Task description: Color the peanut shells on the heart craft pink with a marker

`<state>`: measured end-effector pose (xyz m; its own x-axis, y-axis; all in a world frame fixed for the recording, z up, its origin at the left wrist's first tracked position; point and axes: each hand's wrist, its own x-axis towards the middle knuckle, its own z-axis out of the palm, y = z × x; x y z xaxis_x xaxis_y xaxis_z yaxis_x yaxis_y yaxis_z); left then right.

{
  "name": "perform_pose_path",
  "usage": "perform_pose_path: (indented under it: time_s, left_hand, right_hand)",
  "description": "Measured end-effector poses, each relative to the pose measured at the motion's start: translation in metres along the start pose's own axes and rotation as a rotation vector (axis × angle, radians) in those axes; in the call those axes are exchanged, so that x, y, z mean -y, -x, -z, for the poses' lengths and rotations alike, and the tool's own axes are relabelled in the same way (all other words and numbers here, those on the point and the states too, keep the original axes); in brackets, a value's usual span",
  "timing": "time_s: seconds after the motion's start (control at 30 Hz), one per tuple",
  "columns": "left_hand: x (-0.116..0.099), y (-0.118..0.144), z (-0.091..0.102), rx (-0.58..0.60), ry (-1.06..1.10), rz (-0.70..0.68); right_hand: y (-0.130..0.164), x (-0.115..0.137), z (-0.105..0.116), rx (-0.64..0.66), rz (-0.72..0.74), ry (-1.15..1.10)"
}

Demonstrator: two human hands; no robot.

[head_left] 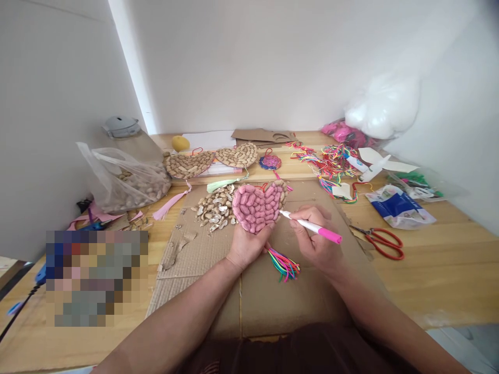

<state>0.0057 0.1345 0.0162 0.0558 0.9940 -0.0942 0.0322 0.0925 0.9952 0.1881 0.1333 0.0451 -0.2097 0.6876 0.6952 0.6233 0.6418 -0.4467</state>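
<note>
The left hand (251,245) pinches the bottom of a pink peanut heart (256,205), which sits just above that hand, and a bright string tassel (286,266) hangs just to the hand's right. The right hand (314,236) pinches a white and pink marker (329,235), and its tip is at the heart's side nearest this hand. Broken shells (217,210) lie past the left hand, to its left, and red scissors (390,244) lie to the right hand's right.
</note>
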Motion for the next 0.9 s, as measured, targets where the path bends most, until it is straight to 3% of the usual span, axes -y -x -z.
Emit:
perform_pose_path:
  time_s: [0.17, 0.37, 0.57, 0.9]
  left_hand:
    - [-0.0010, 0.0007, 0.0007, -0.006, -0.017, -0.044]
    - [0.0010, -0.0007, 0.0017, -0.052, -0.044, -0.116]
    - [-0.0006, -0.0007, 0.0004, -0.086, -0.077, -0.209]
    - [0.0014, -0.0025, 0.0000, -0.090, -0.098, -0.231]
  right_hand:
    - [0.0017, -0.0021, -0.0020, 0.042, -0.083, -0.112]
    - [-0.0007, -0.0011, -0.0023, 0.017, 0.034, 0.042]
    - [-0.0020, -0.0006, 0.0006, 0.023, -0.005, -0.019]
    - [-0.0010, 0.0056, -0.0021, 0.043, 0.140, 0.147]
